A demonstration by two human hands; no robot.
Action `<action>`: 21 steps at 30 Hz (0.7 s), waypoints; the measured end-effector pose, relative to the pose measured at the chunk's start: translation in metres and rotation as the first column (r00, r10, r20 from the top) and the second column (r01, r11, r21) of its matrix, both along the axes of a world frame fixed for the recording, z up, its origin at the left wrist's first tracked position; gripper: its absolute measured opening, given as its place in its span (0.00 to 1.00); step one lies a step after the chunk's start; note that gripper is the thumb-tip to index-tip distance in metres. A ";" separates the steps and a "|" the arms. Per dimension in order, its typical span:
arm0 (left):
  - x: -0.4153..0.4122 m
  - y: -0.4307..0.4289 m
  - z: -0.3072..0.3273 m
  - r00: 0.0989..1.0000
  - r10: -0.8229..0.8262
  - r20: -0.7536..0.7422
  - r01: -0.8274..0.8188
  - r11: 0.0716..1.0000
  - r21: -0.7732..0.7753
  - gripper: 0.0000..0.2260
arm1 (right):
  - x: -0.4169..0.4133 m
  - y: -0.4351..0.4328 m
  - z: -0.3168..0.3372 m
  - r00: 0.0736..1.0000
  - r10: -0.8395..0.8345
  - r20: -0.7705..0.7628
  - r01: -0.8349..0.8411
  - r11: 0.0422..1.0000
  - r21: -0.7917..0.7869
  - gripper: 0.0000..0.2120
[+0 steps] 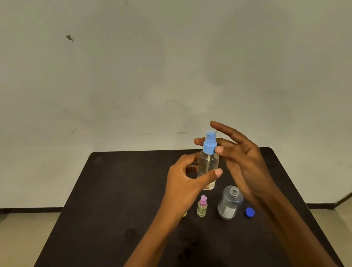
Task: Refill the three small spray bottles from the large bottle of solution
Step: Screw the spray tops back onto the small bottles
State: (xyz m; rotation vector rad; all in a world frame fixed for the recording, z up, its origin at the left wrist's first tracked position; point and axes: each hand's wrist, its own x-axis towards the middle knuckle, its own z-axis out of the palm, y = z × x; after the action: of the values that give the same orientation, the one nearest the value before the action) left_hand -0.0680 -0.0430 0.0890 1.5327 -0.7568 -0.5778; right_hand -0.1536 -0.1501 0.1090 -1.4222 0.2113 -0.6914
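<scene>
My left hand [187,181] grips a clear spray bottle [207,168] with a light blue spray cap [210,142], held upright above the dark table [114,222]. My right hand [236,158] pinches that blue cap between thumb and a finger, the other fingers spread. Below stands a tiny spray bottle [202,206] with a pink cap and yellowish liquid. The large clear bottle [230,202] stands uncapped to its right, its blue cap [250,212] lying beside it. A third small bottle [184,214] is almost hidden behind my left wrist.
The table stands near a plain pale wall [165,60], with floor [14,236] on both sides. Faint wet marks [186,252] show on the tabletop near the front.
</scene>
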 end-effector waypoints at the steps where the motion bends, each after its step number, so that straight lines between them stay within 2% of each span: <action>1: 0.000 0.000 0.000 1.000 -0.001 0.001 0.001 1.000 0.002 0.20 | 0.000 0.000 0.001 1.000 -0.012 0.005 0.012 1.000 -0.009 0.19; 6: 0.001 0.000 0.003 1.000 -0.007 0.014 0.007 1.000 -0.007 0.17 | 0.004 0.001 0.003 0.997 -0.080 0.020 0.081 0.996 -0.031 0.24; 11: 0.002 -0.002 0.004 1.000 -0.008 0.025 0.008 1.000 -0.014 0.16 | 0.004 -0.003 0.001 1.000 -0.014 0.021 0.014 1.000 -0.001 0.39; 15: 0.001 -0.002 0.003 1.000 -0.006 0.016 0.006 1.000 -0.008 0.18 | 0.000 -0.003 0.000 0.997 0.063 0.036 -0.065 0.997 0.052 0.34; 17: 0.001 -0.002 0.002 1.000 -0.004 0.012 0.004 1.000 -0.011 0.18 | -0.001 -0.002 0.000 0.999 0.044 0.030 -0.045 0.998 0.044 0.31; 21: 0.001 -0.001 0.003 1.000 -0.012 0.004 0.012 1.000 -0.002 0.18 | 0.001 0.000 0.002 0.999 -0.031 0.024 0.030 0.999 0.028 0.33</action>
State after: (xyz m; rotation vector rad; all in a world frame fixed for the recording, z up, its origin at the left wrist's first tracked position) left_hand -0.0673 -0.0440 0.0918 1.5288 -0.7702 -0.5831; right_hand -0.1530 -0.1500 0.1113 -1.3860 0.2232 -0.7283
